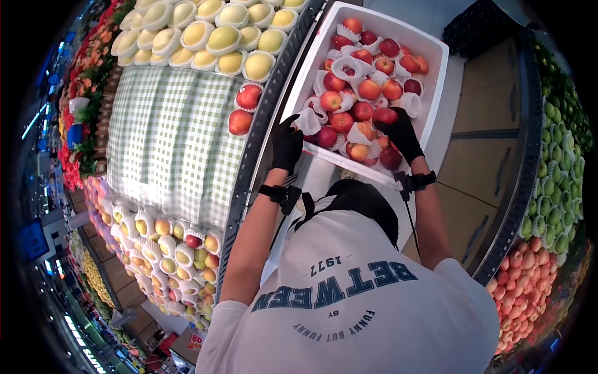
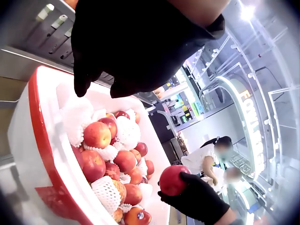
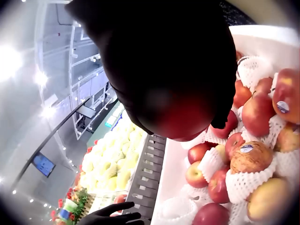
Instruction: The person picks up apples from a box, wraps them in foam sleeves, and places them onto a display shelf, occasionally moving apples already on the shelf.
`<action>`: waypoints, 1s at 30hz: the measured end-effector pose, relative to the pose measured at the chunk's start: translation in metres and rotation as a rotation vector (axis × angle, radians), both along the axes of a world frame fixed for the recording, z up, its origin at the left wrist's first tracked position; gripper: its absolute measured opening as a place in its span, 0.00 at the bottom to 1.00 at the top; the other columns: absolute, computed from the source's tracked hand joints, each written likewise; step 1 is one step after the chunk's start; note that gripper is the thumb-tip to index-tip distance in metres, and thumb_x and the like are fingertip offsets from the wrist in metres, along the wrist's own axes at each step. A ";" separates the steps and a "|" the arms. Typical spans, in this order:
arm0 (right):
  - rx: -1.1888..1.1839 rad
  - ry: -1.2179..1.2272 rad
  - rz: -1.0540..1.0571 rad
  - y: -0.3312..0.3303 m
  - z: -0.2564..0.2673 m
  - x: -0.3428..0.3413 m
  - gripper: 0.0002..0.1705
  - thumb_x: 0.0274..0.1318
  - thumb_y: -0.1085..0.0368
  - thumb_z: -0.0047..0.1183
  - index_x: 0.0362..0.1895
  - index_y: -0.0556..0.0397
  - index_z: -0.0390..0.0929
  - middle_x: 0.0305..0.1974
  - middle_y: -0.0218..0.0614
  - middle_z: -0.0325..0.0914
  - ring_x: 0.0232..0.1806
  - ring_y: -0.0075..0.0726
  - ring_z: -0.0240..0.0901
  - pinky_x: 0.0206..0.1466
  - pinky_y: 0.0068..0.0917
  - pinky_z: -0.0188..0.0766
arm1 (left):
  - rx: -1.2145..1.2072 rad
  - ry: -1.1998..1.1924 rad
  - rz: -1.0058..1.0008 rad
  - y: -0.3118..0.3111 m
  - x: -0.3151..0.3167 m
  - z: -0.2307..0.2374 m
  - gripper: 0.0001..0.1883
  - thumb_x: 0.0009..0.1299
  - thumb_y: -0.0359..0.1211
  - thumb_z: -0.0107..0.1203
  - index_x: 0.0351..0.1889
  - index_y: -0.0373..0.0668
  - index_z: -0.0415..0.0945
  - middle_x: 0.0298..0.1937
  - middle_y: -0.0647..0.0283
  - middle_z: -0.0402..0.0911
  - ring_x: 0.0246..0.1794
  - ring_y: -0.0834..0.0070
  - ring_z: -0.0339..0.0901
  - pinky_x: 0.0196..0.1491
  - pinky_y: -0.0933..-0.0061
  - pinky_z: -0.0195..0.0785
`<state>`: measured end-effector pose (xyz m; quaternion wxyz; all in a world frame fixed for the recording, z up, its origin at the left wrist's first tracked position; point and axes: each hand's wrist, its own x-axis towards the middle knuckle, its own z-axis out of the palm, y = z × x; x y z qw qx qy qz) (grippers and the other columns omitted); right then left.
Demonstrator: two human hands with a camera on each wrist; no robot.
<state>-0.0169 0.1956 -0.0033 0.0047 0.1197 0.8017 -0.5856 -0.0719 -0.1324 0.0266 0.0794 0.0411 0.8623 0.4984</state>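
Note:
My right hand (image 1: 406,136), in a black glove, grips a red apple (image 1: 385,116) over the near right part of a white foam box (image 1: 436,93). In the left wrist view the same apple (image 2: 173,180) shows held up beside the box, thumb and fingers around it. Several apples (image 1: 369,90) fill the box, some in white foam nets (image 1: 349,67). My gloved left hand (image 1: 286,148) hovers by the box's left rim, near a loose foam net (image 1: 308,121). In the right wrist view this left hand (image 3: 112,216) has its fingers spread with nothing between them.
Left of the box runs a display stand with a checked green-and-white cloth (image 1: 174,137). Two apples (image 1: 241,122) lie at its edge, yellow netted fruit (image 1: 223,40) beyond and mixed netted fruit (image 1: 168,249) nearer. Wooden cabinets (image 1: 476,168) and green fruit (image 1: 551,168) stand on the right.

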 end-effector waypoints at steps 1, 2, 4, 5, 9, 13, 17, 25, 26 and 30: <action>0.024 0.013 -0.026 -0.001 -0.006 0.003 0.40 0.37 0.56 0.71 0.55 0.59 0.66 0.50 0.43 0.72 0.49 0.41 0.73 0.51 0.32 0.72 | 0.040 0.022 0.022 -0.001 0.001 0.002 0.21 0.60 0.24 0.55 0.53 0.41 0.75 0.42 0.53 0.79 0.42 0.63 0.79 0.45 0.67 0.72; 0.048 0.028 -0.049 -0.007 -0.013 0.006 0.41 0.36 0.56 0.71 0.55 0.59 0.66 0.49 0.44 0.72 0.51 0.43 0.72 0.54 0.33 0.71 | 0.081 0.046 0.047 -0.004 0.002 0.004 0.21 0.60 0.25 0.55 0.54 0.41 0.74 0.44 0.53 0.79 0.43 0.63 0.78 0.46 0.67 0.72; 0.095 0.039 -0.051 -0.025 -0.013 0.001 0.43 0.34 0.56 0.72 0.55 0.59 0.66 0.49 0.46 0.72 0.52 0.45 0.72 0.55 0.34 0.69 | 0.042 0.038 0.094 -0.015 0.005 0.004 0.22 0.62 0.25 0.54 0.56 0.41 0.71 0.49 0.55 0.78 0.46 0.64 0.78 0.48 0.66 0.71; 0.119 0.038 -0.030 -0.035 -0.013 -0.005 0.43 0.33 0.55 0.72 0.55 0.58 0.66 0.49 0.46 0.72 0.52 0.46 0.72 0.55 0.35 0.70 | 0.045 0.032 0.122 -0.020 0.006 0.007 0.22 0.62 0.24 0.53 0.56 0.40 0.71 0.49 0.55 0.78 0.46 0.64 0.78 0.48 0.66 0.71; 0.095 -0.082 0.045 -0.084 0.010 -0.040 0.45 0.30 0.54 0.72 0.54 0.58 0.66 0.49 0.50 0.73 0.53 0.51 0.72 0.54 0.38 0.71 | 0.057 -0.003 0.223 -0.035 0.020 0.016 0.20 0.63 0.25 0.54 0.54 0.37 0.72 0.48 0.59 0.78 0.45 0.70 0.77 0.47 0.71 0.71; 0.024 0.020 0.041 -0.139 0.004 -0.071 0.41 0.31 0.58 0.70 0.53 0.55 0.67 0.47 0.50 0.73 0.53 0.54 0.71 0.55 0.40 0.70 | 0.043 -0.034 0.267 -0.052 0.034 0.009 0.18 0.64 0.27 0.56 0.53 0.37 0.73 0.49 0.60 0.77 0.44 0.73 0.76 0.44 0.73 0.72; 0.223 0.206 0.128 -0.169 -0.047 -0.087 0.40 0.29 0.67 0.68 0.54 0.53 0.67 0.47 0.51 0.74 0.53 0.58 0.70 0.56 0.42 0.69 | 0.019 -0.038 0.291 -0.059 0.049 0.010 0.18 0.64 0.26 0.55 0.53 0.37 0.72 0.50 0.58 0.77 0.44 0.72 0.76 0.43 0.73 0.73; 0.264 0.101 0.247 -0.161 -0.057 -0.080 0.42 0.32 0.67 0.68 0.58 0.53 0.66 0.52 0.51 0.72 0.57 0.57 0.68 0.60 0.40 0.66 | 0.063 -0.133 0.319 -0.058 0.068 0.001 0.19 0.63 0.25 0.54 0.54 0.37 0.72 0.49 0.58 0.77 0.40 0.73 0.76 0.42 0.73 0.73; 0.233 0.145 0.238 -0.161 -0.059 -0.081 0.42 0.34 0.67 0.67 0.59 0.53 0.65 0.52 0.52 0.71 0.57 0.56 0.67 0.60 0.39 0.65 | 0.065 -0.143 0.318 -0.059 0.068 0.001 0.19 0.63 0.25 0.54 0.54 0.37 0.72 0.49 0.58 0.77 0.40 0.73 0.76 0.42 0.73 0.73; 0.188 0.139 0.241 -0.140 -0.080 -0.070 0.35 0.45 0.72 0.54 0.62 0.56 0.63 0.56 0.54 0.69 0.60 0.55 0.65 0.63 0.37 0.63 | 0.087 -0.200 0.327 -0.063 0.069 0.001 0.17 0.64 0.29 0.54 0.52 0.39 0.74 0.49 0.58 0.79 0.45 0.71 0.78 0.48 0.70 0.70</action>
